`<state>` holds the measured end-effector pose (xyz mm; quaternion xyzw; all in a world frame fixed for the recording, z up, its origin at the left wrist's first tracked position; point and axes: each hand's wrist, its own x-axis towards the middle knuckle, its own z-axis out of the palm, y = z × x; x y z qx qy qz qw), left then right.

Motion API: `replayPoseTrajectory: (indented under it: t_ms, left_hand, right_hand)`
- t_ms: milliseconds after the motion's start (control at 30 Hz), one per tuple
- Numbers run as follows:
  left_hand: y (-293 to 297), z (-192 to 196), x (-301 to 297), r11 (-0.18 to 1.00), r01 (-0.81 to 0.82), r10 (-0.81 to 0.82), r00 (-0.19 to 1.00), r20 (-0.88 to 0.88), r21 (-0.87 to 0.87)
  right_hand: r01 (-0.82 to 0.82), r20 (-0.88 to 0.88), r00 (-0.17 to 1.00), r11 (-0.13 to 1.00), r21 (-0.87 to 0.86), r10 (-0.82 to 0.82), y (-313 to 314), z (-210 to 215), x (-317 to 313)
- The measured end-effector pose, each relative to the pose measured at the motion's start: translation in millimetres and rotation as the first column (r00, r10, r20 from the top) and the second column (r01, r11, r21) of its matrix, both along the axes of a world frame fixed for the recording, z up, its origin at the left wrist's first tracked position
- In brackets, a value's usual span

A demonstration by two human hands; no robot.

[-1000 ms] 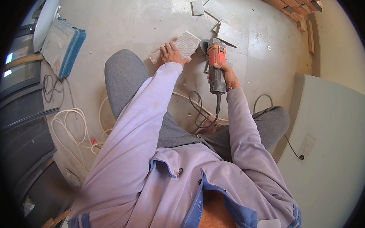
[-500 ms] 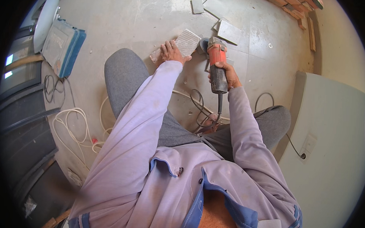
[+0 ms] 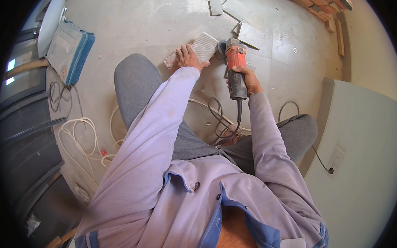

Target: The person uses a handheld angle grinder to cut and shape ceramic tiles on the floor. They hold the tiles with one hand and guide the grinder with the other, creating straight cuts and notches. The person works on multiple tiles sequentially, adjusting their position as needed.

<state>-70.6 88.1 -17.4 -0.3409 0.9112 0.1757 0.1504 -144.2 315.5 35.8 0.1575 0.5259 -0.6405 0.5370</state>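
Note:
My right hand (image 3: 249,79) is wrapped around the dark rear body of an orange and black angle grinder (image 3: 236,59). The grinder's disc (image 3: 221,47) meets the right edge of a pale ribbed tile piece (image 3: 204,45); I cannot tell whether it is spinning. Over that tile lies my left hand (image 3: 188,58), fingers bent across it and thumb out toward the disc, holding it against the floor. The tile's rough left end shows beside the fingers. From the grinder's back a black cord (image 3: 239,112) runs down toward my legs.
Grey tile offcuts (image 3: 250,35) lie beyond the grinder. Loops of black cable and a cream cable (image 3: 88,137) spread around my legs. A blue-edged case (image 3: 70,51) stands at left, stacked bricks (image 3: 318,8) at far right. A pale panel with a socket (image 3: 336,161) rises on my right.
The grinder's head has moved very slightly up, its disc staying at the tile's right edge. Both hands keep their holds, and the whole view has shifted a little.

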Motion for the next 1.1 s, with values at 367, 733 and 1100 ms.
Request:
replayPoseTrajectory:
  t_ms: [367,733,1100]
  left_hand:
    - [2,-1,1,1.0,-0.004,0.004,0.999,-0.052,0.0]
    - [2,7,4,0.998,-0.035,0.039,0.995,-0.089,0.045]
    - [6,4,7,0.999,-0.022,0.026,0.995,-0.093,0.042]
  right_hand:
    - [-0.039,-0.087,0.995,0.998,0.044,0.043,-12,2,-4]
    - [-0.065,-0.123,0.99,0.997,0.051,0.071,-15,10,-14]
    - [-0.12,-0.193,0.973,0.992,0.05,0.127,-53,8,-17]
